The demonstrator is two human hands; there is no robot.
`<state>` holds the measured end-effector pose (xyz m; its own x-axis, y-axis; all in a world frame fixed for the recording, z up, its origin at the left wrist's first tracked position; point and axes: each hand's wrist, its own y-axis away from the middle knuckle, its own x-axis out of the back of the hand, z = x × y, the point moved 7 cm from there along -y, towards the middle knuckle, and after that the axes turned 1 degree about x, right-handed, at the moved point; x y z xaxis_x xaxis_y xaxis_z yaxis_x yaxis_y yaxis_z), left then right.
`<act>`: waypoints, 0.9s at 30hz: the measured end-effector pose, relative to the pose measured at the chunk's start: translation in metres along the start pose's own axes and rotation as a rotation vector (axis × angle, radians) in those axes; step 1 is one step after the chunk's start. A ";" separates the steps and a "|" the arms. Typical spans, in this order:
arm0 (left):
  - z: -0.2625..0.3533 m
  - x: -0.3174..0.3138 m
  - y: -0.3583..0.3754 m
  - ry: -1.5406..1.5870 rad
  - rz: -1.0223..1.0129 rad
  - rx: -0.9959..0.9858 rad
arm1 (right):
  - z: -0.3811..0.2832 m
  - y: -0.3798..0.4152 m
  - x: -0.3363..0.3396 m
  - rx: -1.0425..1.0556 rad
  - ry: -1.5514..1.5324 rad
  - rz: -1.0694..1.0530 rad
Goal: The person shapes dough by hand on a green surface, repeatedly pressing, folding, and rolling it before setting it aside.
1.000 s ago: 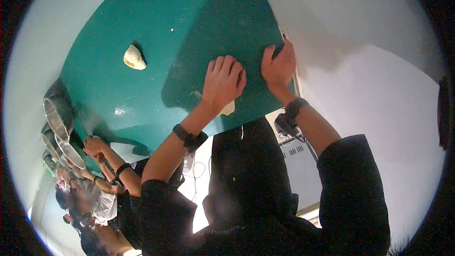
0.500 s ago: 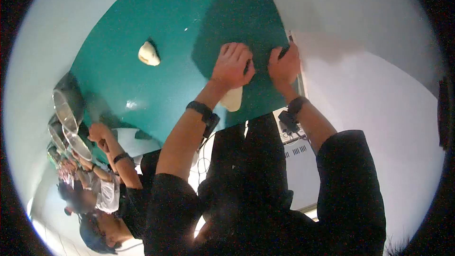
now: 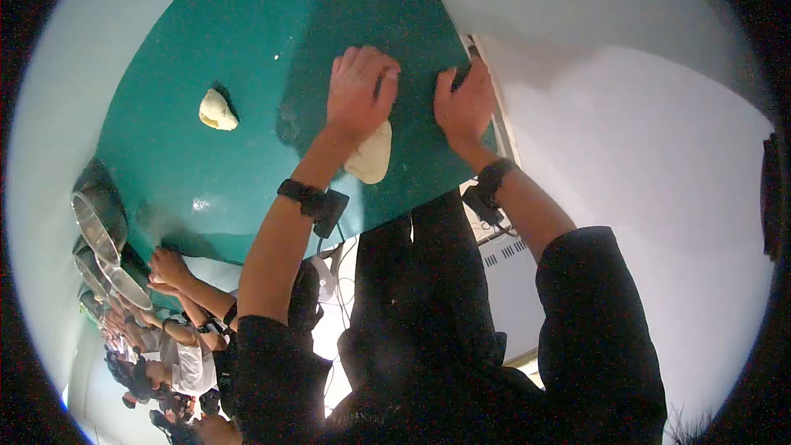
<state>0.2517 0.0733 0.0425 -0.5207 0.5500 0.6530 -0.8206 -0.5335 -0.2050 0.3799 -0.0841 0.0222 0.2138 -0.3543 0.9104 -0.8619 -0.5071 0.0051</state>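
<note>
A pale, elongated piece of dough [image 3: 372,155] lies on the green tabletop near its front edge. My left hand [image 3: 359,92] lies over the upper end of it, palm down, covering that part. The fingers of this hand reach forward past the dough, and the thumb stands off to the right. My right hand [image 3: 466,103] is at the table's right edge, apart from the dough. A gap shows between its thumb and fingers, with nothing in it. Further left sits a second, smaller lump of dough [image 3: 217,110]. Both wrists carry black bands with a small box.
The green table [image 3: 247,16] curves off to the left, with a small white speck [image 3: 276,57] on it. Metal bowls [image 3: 97,227] stand at the left edge. Close by are another person's hands [image 3: 169,268], with several people beyond. A white wall rises on the right.
The view has shifted, so table, doughs and hands all sit further left. My left hand has flattened forward, baring more of the dough beneath its wrist. My right hand has its thumb more raised.
</note>
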 end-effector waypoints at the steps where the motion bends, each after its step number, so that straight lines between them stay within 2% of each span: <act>1: -0.002 0.002 0.004 0.041 -0.018 0.045 | -0.001 -0.001 0.002 -0.014 -0.009 -0.020; 4: -0.020 0.017 0.020 0.535 0.071 0.437 | 0.002 0.000 -0.002 0.000 0.004 -0.012; 7: 0.019 0.058 0.032 0.245 0.142 0.321 | 0.003 0.001 -0.002 0.051 0.036 0.047; 9: 0.059 0.058 0.058 0.018 0.104 0.047 | 0.002 0.000 -0.003 0.094 0.032 0.105; 11: 0.088 0.042 0.093 -0.047 0.011 0.047 | 0.002 0.003 -0.003 0.140 0.014 0.170; 14: 0.096 0.012 0.131 -0.153 0.003 0.110 | 0.002 0.001 0.000 0.063 0.031 0.095; 18: 0.084 -0.004 0.141 -0.328 0.155 0.134 | 0.001 0.002 0.001 0.076 0.051 0.093; 23: 0.067 0.003 0.098 -0.323 0.189 0.241 | -0.003 0.001 0.004 0.130 0.045 0.168; 27: 0.060 0.004 0.070 -0.389 0.164 0.265 | -0.001 -0.001 0.000 0.045 0.011 0.091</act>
<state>0.2064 -0.0006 0.0742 -0.4696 0.1915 0.8619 -0.6207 -0.7659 -0.1680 0.3802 -0.0825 0.0229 0.1309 -0.3921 0.9106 -0.8559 -0.5082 -0.0958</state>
